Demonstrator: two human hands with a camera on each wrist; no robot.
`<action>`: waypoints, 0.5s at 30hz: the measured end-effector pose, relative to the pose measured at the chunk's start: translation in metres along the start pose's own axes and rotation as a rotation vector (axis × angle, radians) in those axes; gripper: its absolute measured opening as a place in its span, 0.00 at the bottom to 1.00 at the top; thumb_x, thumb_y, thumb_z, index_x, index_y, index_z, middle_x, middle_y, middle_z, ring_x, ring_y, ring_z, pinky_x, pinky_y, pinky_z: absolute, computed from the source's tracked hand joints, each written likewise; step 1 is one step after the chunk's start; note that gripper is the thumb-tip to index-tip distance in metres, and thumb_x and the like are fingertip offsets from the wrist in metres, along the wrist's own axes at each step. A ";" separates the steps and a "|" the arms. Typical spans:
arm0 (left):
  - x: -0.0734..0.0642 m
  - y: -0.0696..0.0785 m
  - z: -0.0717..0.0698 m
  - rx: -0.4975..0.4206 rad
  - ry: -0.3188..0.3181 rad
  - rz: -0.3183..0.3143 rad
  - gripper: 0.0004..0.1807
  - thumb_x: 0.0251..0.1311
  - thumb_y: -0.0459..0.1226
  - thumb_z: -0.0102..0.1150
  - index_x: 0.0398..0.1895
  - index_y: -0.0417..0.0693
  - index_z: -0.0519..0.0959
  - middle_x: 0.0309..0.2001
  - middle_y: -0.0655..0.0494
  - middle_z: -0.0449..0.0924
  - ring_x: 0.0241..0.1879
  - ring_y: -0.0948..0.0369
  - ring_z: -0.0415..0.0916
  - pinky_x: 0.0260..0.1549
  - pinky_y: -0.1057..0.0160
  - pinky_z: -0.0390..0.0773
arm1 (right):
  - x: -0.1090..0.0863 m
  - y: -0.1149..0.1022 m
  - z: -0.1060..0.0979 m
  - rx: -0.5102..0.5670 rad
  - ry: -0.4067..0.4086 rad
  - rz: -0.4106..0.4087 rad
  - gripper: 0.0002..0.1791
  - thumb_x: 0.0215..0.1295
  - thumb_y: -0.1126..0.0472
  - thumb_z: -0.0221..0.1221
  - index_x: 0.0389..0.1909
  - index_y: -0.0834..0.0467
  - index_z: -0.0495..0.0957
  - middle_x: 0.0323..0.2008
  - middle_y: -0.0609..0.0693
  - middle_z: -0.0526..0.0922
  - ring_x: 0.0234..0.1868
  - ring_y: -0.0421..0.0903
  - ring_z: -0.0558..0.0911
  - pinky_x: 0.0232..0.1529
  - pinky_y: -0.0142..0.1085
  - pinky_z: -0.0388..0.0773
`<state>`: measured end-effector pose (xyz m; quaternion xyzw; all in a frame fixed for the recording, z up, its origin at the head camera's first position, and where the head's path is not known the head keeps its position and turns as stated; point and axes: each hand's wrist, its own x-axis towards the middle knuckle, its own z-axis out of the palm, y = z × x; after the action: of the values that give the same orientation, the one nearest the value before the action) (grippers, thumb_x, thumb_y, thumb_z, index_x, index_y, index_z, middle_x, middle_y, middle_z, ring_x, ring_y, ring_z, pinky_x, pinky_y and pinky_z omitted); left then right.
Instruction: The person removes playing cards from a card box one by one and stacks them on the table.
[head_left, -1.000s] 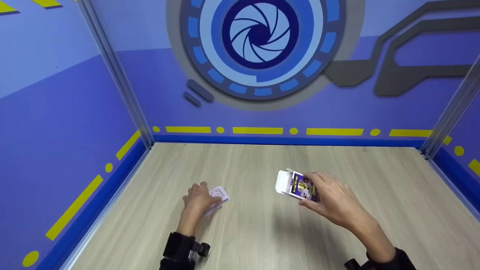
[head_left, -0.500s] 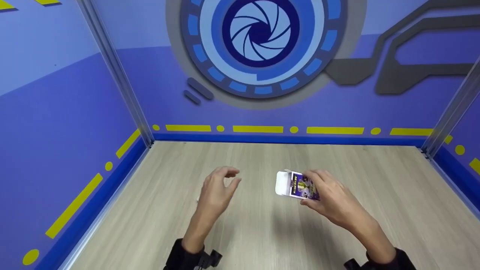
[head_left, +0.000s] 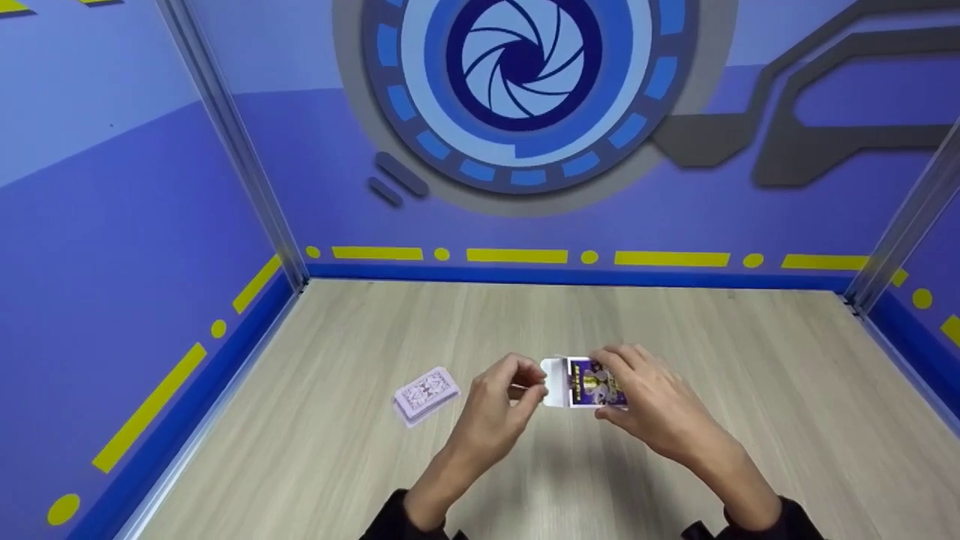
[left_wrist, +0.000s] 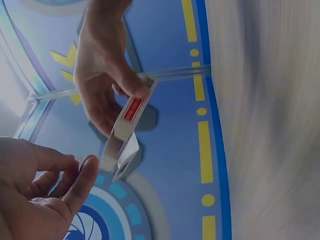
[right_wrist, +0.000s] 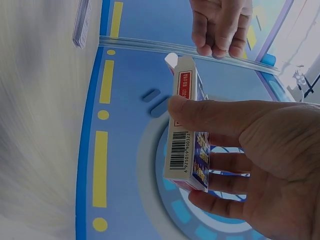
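My right hand [head_left: 660,401] grips a small playing card box [head_left: 592,384] above the table, thumb on one narrow side and fingers across the other. Purple and yellow print covers its front, and the right wrist view shows a barcode [right_wrist: 178,150] on its side. The box's white end flap [head_left: 555,382] stands out toward my left hand [head_left: 491,412]. Loosely bent, the left fingers hold nothing; in the left wrist view their fingertips [left_wrist: 90,162] stop just short of the opened end. On the table to the left lies a deck of cards [head_left: 427,391], patterned back up.
The pale wooden table [head_left: 360,330] is bounded by a blue back wall [head_left: 285,172] and side walls with yellow markings. Metal posts [head_left: 232,142] stand at the back corners.
My left hand has let go of the deck, leaving it on the table, and has moved right to the box's flap. The right hand has shifted slightly left and down with the box.
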<state>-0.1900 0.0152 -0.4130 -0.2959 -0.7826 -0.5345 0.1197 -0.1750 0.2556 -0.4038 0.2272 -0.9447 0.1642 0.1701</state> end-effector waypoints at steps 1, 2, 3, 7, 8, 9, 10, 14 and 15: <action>-0.001 0.000 0.002 -0.009 -0.007 -0.004 0.06 0.67 0.26 0.63 0.42 0.43 0.78 0.41 0.58 0.81 0.42 0.61 0.83 0.42 0.66 0.83 | 0.000 0.000 0.001 -0.003 0.000 -0.006 0.40 0.47 0.60 0.82 0.63 0.58 0.76 0.58 0.53 0.80 0.57 0.53 0.79 0.51 0.53 0.80; -0.001 -0.001 0.003 -0.014 -0.012 -0.008 0.06 0.67 0.27 0.63 0.41 0.43 0.77 0.41 0.58 0.81 0.42 0.61 0.82 0.41 0.66 0.83 | 0.000 -0.001 0.001 -0.006 0.001 -0.011 0.40 0.47 0.59 0.82 0.63 0.58 0.76 0.58 0.53 0.80 0.57 0.53 0.79 0.52 0.52 0.80; -0.002 -0.002 0.005 -0.014 -0.015 -0.012 0.06 0.67 0.27 0.63 0.41 0.43 0.77 0.40 0.58 0.81 0.42 0.61 0.82 0.41 0.66 0.83 | 0.000 -0.001 0.002 -0.009 0.004 -0.016 0.40 0.46 0.59 0.82 0.63 0.57 0.77 0.57 0.52 0.80 0.57 0.53 0.79 0.52 0.52 0.80; -0.003 -0.010 0.009 -0.014 -0.026 -0.036 0.05 0.68 0.27 0.62 0.42 0.42 0.76 0.40 0.58 0.80 0.41 0.63 0.82 0.40 0.67 0.83 | -0.001 -0.004 0.004 -0.018 0.003 -0.030 0.41 0.46 0.59 0.83 0.63 0.57 0.76 0.57 0.52 0.80 0.57 0.53 0.79 0.53 0.53 0.79; -0.003 -0.011 0.010 -0.018 -0.028 -0.042 0.05 0.68 0.27 0.62 0.42 0.42 0.76 0.39 0.57 0.80 0.41 0.63 0.81 0.40 0.67 0.83 | -0.001 -0.005 0.004 -0.019 0.002 -0.032 0.41 0.46 0.59 0.83 0.63 0.56 0.76 0.57 0.51 0.80 0.57 0.53 0.79 0.54 0.53 0.79; -0.003 -0.013 0.010 -0.021 -0.030 -0.050 0.05 0.68 0.28 0.62 0.42 0.42 0.76 0.39 0.57 0.79 0.41 0.63 0.81 0.40 0.67 0.83 | -0.001 -0.005 0.004 -0.020 0.002 -0.035 0.41 0.46 0.59 0.83 0.63 0.56 0.76 0.57 0.51 0.80 0.58 0.53 0.79 0.54 0.53 0.79; -0.002 -0.014 0.011 -0.026 -0.033 -0.059 0.06 0.68 0.28 0.62 0.42 0.42 0.75 0.39 0.57 0.79 0.41 0.63 0.81 0.39 0.67 0.83 | -0.001 -0.006 0.004 -0.021 0.002 -0.037 0.41 0.46 0.59 0.83 0.63 0.56 0.76 0.57 0.51 0.80 0.58 0.53 0.79 0.54 0.54 0.79; -0.002 -0.019 0.012 -0.039 -0.054 -0.113 0.07 0.68 0.28 0.62 0.42 0.43 0.74 0.38 0.56 0.79 0.40 0.64 0.79 0.39 0.67 0.83 | -0.001 -0.008 0.005 -0.023 0.009 -0.053 0.41 0.45 0.59 0.83 0.62 0.55 0.77 0.57 0.50 0.80 0.57 0.51 0.79 0.54 0.52 0.79; -0.002 -0.020 0.012 -0.046 -0.061 -0.126 0.07 0.67 0.28 0.62 0.42 0.43 0.73 0.38 0.56 0.79 0.40 0.65 0.79 0.39 0.67 0.83 | -0.001 -0.009 0.005 -0.023 0.011 -0.059 0.41 0.45 0.59 0.83 0.62 0.55 0.77 0.57 0.50 0.80 0.56 0.51 0.79 0.54 0.52 0.80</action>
<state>-0.1987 0.0204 -0.4337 -0.2650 -0.7905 -0.5495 0.0554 -0.1710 0.2467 -0.4070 0.2518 -0.9385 0.1495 0.1829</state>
